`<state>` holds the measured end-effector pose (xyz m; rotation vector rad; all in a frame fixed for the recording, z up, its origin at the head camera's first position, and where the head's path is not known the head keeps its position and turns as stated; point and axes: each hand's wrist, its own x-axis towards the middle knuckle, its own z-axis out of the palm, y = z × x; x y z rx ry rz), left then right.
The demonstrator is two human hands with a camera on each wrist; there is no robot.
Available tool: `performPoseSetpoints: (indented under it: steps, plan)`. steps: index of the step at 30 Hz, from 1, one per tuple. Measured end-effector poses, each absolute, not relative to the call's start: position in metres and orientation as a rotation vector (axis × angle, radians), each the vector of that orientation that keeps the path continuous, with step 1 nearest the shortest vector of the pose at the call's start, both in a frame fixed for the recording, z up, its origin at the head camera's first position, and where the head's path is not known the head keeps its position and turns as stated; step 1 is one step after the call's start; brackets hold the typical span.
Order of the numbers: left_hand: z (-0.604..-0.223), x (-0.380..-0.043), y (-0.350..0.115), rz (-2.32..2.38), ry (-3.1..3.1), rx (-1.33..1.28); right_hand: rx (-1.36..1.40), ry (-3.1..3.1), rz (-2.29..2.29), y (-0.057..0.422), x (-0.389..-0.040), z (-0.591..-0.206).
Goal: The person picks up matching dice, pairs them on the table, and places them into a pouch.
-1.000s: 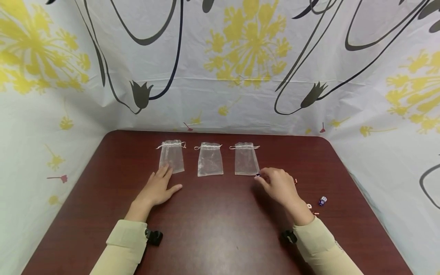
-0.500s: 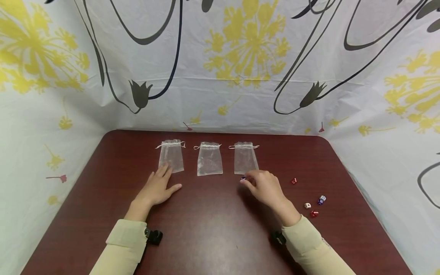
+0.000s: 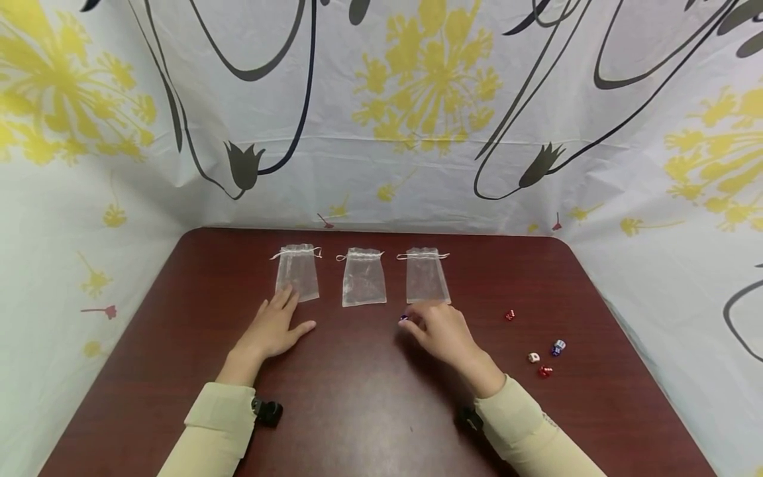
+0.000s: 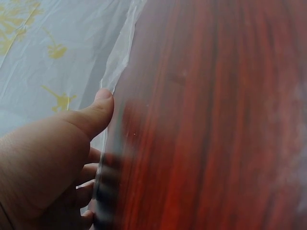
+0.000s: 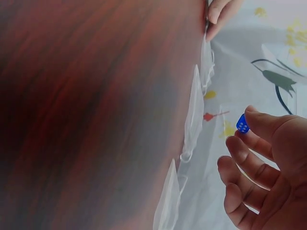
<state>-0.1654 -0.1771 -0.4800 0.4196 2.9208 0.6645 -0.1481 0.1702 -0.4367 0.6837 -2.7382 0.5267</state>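
Between thumb and index finger my right hand (image 3: 442, 332) pinches a small blue die (image 5: 242, 124) with white pips, just in front of the right mesh bag (image 3: 426, 278). The other fingers of that hand are loosely bent in the right wrist view. My left hand (image 3: 269, 331) lies flat with spread fingers, its fingertips over the lower edge of the left mesh bag (image 3: 300, 271). Between these two lies the middle mesh bag (image 3: 364, 279). All three are sheer white pouches with drawstrings at the far end.
At the right of the dark red table (image 3: 357, 411) lie a red die (image 3: 509, 315), a white die (image 3: 533, 358), another red die (image 3: 545, 371), and a blue die (image 3: 557, 351) against a pale one (image 3: 560, 344). A patterned curtain (image 3: 334, 119) stands behind the table's far edge.
My right hand has moved left with the blue die, from the right bag's corner to in front of that bag, uncovering the dice at the right. My left hand has stayed put.
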Motion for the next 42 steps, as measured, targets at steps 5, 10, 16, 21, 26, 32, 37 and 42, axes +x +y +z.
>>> performPoseSetpoints:
  steps: [5, 10, 16, 21, 26, 32, 37, 42]
  plan:
    - [-0.481, -0.166, -0.177, 0.666, 2.922, 0.415, 0.709, -2.755, 0.55, 0.16, -0.146, -0.439]
    - [-0.483, -0.167, -0.177, 0.661, 2.929, 0.417, 0.745, -2.757, 0.566, 0.15, -0.145, -0.44]
    - [-0.485, -0.167, -0.179, 0.659, 2.937, 0.418, 0.81, -2.76, 0.561, 0.137, -0.144, -0.442]
    - [-0.486, -0.166, -0.179, 0.666, 2.939, 0.419, 0.864, -2.762, 0.551, 0.127, -0.141, -0.445]
    - [-0.484, -0.166, -0.179, 0.67, 2.933, 0.422, 0.9, -2.798, 0.549, 0.12, -0.141, -0.448]
    - [-0.481, -0.167, -0.178, 0.678, 2.929, 0.423, 0.935, -2.821, 0.503, 0.117, -0.141, -0.45]
    - [-0.482, -0.167, -0.178, 0.681, 2.926, 0.416, 0.975, -2.87, 0.437, 0.113, -0.14, -0.45]
    - [-0.482, -0.167, -0.177, 0.692, 2.921, 0.417, 1.016, -2.907, 0.406, 0.112, -0.14, -0.455]
